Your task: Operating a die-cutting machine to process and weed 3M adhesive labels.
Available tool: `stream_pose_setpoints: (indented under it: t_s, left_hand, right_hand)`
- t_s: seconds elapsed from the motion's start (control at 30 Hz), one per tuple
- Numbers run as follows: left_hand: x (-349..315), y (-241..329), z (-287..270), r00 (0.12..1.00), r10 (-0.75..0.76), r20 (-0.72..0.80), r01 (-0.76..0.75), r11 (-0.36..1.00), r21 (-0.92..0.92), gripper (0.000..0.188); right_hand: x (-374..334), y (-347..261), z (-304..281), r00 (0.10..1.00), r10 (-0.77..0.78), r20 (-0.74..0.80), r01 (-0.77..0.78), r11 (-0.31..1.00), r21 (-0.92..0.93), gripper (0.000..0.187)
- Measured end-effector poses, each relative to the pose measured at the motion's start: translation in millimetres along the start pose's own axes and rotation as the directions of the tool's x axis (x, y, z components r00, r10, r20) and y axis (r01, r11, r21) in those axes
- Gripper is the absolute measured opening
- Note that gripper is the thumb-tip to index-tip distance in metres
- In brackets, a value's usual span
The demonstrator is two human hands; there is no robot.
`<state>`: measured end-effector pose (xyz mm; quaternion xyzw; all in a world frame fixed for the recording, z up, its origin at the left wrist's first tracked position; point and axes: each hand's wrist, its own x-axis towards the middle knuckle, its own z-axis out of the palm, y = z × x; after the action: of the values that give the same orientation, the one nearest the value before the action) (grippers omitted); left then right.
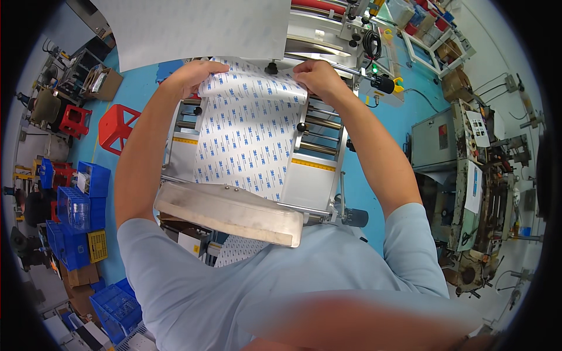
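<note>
A white web of liner paper with blue print [246,140] runs over the rollers of a machine, and its far end is lifted into a curl. At that end's left corner my left hand [198,77] pinches the paper's edge, thumb pointing inward. Opposite it, my right hand [321,79] grips the right corner with fingers closed. Between the hands a black knob [271,67] stands at the paper's far edge. Beyond it hangs a large plain white sheet [205,29]. Nearer my body, a metal guard plate [228,213] crosses over the paper.
Steel rollers [322,123] and yellow rulers [313,165] flank the paper. A black motor knob [383,83] juts out at the right. Left on the blue floor are a red stool [117,128] and blue crates [73,207]. An old machine [477,193] stands at the right.
</note>
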<state>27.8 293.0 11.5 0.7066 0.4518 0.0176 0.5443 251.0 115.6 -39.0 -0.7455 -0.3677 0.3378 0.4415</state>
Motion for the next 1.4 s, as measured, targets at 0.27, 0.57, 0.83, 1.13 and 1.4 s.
stream_pose_setpoints:
  t_s: [0.27, 0.57, 0.83, 1.13, 1.4]
  left_hand:
    - [1.9, -3.3, 3.4, 0.998, 0.056, -0.001, -0.056, 0.996, 0.07, 0.048]
    - [34.7, -30.5, 3.9, 0.983, 0.041, -0.177, -0.037, 0.999, 0.023, 0.038]
    - [25.2, -20.1, 11.7, 0.961, 0.132, -0.241, -0.143, 0.989, -0.027, 0.037]
    - [10.9, -11.1, 12.6, 0.972, 0.142, -0.19, -0.154, 0.987, -0.053, 0.046]
    - [12.9, -9.7, 15.0, 0.97, 0.097, -0.221, -0.117, 0.99, -0.076, 0.047]
  right_hand:
    - [-0.6, 0.6, -0.4, 1.0, -0.016, -0.022, 0.014, 0.998, -0.063, 0.025]
    - [1.0, -0.9, 1.1, 0.998, -0.056, -0.04, 0.049, 0.983, -0.175, 0.026]
    - [2.3, 5.0, -1.4, 0.997, -0.07, -0.045, 0.06, 0.98, -0.189, 0.026]
    - [-20.5, -3.2, -7.6, 0.999, -0.033, 0.004, 0.033, 0.991, -0.127, 0.029]
    - [-12.9, 2.3, -1.3, 0.993, -0.106, -0.045, 0.086, 0.94, -0.329, 0.025]
